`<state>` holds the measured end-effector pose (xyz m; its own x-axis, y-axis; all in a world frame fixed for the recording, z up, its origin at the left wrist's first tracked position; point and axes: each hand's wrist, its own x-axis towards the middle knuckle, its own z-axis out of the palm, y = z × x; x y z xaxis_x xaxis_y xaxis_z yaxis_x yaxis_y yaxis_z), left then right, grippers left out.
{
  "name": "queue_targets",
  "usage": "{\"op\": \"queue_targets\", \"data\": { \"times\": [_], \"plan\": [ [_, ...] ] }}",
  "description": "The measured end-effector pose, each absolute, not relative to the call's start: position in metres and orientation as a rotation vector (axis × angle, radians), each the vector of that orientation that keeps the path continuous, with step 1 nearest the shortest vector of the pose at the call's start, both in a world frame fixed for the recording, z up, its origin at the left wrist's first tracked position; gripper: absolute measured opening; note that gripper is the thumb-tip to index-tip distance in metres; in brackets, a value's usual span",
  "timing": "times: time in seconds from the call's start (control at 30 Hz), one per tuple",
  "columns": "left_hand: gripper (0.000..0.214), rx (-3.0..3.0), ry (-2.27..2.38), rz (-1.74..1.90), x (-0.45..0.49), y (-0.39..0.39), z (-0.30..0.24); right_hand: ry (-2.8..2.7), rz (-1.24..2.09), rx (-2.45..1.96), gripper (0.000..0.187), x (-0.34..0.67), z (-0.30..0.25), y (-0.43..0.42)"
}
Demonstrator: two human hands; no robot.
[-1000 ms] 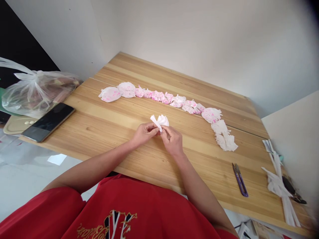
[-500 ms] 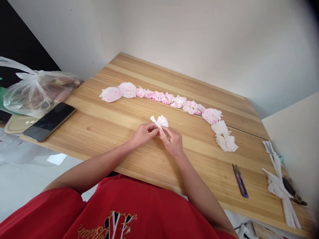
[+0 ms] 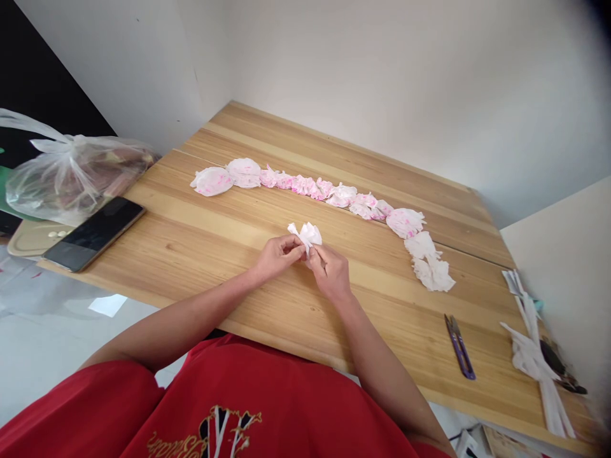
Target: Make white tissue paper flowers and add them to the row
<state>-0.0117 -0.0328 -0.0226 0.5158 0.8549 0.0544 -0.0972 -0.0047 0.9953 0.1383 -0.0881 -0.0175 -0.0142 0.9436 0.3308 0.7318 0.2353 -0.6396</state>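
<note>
Barely shifted since the earlier frame: only the upper folds of the white tissue piece (image 3: 311,234), now a touch lower above the fingertips, with the narrow left flap less stretched out. Otherwise, nearly the same arrangement.

Starting at the left of the grip: left hand (image 3: 279,256), thumb and forefinger pinched together on the lower end of the tissue, with no open gap in sight. Next, the tissue itself, in front of the fingertips and fanning toward the far side of the wooden table (image 3: 200,254); narrow flap leaning up and left, wider fan leaning up and right. Long axis hard to fix in so crumpled a form, but roughly pointing away from the wrists. Then, close beside, right hand (image 3: 334,270), likewise pinched on the gathered base. Neither hand nearer; both in contact. Exact hold partly hidden behind the fingers.

Counted from left to right: one clear plastic bag (image 3: 81,181), knotted; one beige board (image 3: 26,240) with two small white pieces (image 3: 55,234); one phone (image 3: 95,233); two hands; one held tissue; beyond, a curved row of pink-flecked and white tissue pieces (image 3: 341,195), about twelve, uncertain because of overlaps; one pair of snips (image 3: 460,347), blades pointing away; one bundle of white strips (image 3: 535,362), strands uncountable; beside, something dark (image 3: 554,359), too unclear to name.
</note>
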Motion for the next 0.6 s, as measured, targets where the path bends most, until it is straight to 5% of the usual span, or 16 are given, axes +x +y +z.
{"op": "queue_targets", "data": {
  "times": [0.6],
  "plan": [
    [0.026,1.121,0.733,0.886,-0.016,-0.029,-0.021,-0.996,0.839,-1.426,0.033,0.146,-0.023,-0.076]
  ]
}}
